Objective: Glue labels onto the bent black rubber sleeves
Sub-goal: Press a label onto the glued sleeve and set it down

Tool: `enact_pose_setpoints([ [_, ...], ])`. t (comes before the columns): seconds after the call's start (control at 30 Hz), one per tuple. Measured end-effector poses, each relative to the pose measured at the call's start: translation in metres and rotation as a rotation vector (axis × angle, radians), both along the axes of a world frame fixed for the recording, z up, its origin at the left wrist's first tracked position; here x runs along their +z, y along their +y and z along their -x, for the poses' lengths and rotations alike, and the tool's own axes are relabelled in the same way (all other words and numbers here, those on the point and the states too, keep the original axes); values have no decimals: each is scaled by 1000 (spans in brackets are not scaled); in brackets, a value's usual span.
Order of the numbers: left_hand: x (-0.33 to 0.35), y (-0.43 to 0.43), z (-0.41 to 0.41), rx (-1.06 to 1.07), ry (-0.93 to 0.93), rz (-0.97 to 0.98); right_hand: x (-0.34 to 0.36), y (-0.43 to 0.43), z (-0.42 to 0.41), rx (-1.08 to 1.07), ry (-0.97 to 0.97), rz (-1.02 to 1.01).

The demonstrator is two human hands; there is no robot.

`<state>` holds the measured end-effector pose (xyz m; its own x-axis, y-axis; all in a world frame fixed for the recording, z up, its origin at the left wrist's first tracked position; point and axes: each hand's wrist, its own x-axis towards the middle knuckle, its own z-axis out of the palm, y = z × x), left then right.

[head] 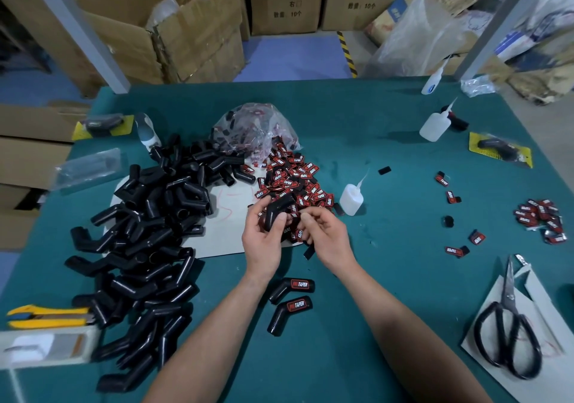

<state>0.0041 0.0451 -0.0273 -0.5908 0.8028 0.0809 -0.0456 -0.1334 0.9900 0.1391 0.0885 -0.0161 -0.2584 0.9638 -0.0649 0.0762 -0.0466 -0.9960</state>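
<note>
Grip, left: your left hand (264, 241) had fingers and thumb curled round one bent black rubber sleeve (278, 211), held above the near edge of the label pile (298, 182).
Grip, right: your right hand (329, 238) had its fingers curled inward, the tips just beside that sleeve. I cannot tell whether they pinched a label.
Sleeve in hand: no label showed on the side that faced the camera.
Done: two labelled sleeves (295, 284) lay side by side on the table (388, 278), just nearer to you than your hands.
Left to do: a large heap of bare sleeves (146, 231) covered the table on your left. Set against two finished pieces, the job looked barely begun.
Label supply: the pile spilled from a clear plastic bag (251, 126) beyond your hands. A smaller cluster of labels (539, 217) lay well apart on your right.
Glue: a small squeeze bottle (351, 199) stood upright just right of the label pile, near your right hand but in neither grip. The sleeve you held probably needed glue before its label could go on.
</note>
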Motion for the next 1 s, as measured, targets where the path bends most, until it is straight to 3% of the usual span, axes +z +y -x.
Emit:
enact_pose_setpoints([
  [0.4,3,1,3,-71,-128,57,1,-1,5,-50,79,11],
  [0.57,1,1,5,-94,-169,63,-6,-1,4,-84,-98,-305],
  [0.67,-2,3,6,-97,-212,77,-10,3,2,-68,-229,-594],
  [0.77,-2,5,7,-98,-242,100,-13,4,1,-28,-219,-780],
  [0.83,-2,5,7,-113,-243,107,-13,0,2,-44,-89,-740],
  [0.9,-2,5,6,-120,-236,113,-9,-2,3,-129,11,-573],
  [1.0,-2,3,5,-119,-173,119,-5,6,1,-203,-15,-340],
])
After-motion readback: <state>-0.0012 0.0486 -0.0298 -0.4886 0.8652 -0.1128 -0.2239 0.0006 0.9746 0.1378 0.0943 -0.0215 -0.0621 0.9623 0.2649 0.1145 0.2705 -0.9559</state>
